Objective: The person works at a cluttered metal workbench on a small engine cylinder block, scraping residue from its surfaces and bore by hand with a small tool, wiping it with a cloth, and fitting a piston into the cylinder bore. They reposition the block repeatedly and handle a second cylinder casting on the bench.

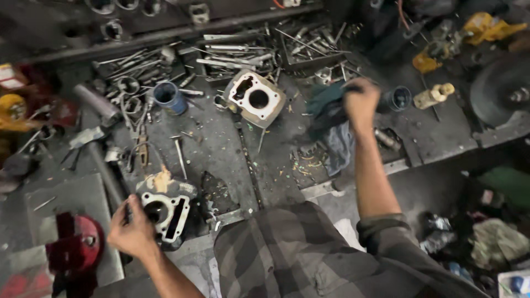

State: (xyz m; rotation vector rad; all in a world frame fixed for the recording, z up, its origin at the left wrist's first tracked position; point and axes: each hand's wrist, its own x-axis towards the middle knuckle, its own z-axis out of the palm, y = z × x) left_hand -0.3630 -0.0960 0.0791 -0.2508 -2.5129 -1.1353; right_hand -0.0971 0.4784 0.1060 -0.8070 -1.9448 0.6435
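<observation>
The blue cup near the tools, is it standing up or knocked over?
Standing up. The blue cup sits on the workbench with its round open mouth facing upward.

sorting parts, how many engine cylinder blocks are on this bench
2. One cylinder block sits at the near left edge, held by the left hand. The other cylinder block lies mid-bench, farther back. More may be hidden among the tool clutter.

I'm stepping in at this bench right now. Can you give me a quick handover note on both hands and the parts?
Left hand: gripping the near engine cylinder at the bench's front edge.
Right hand: closed on a dark rag, raised over the bench.
Second engine cylinder lies untouched farther back, beside a blue cup.
Done: near cylinder steadied, rag picked up.
Left: rag has not reached either cylinder.
</observation>
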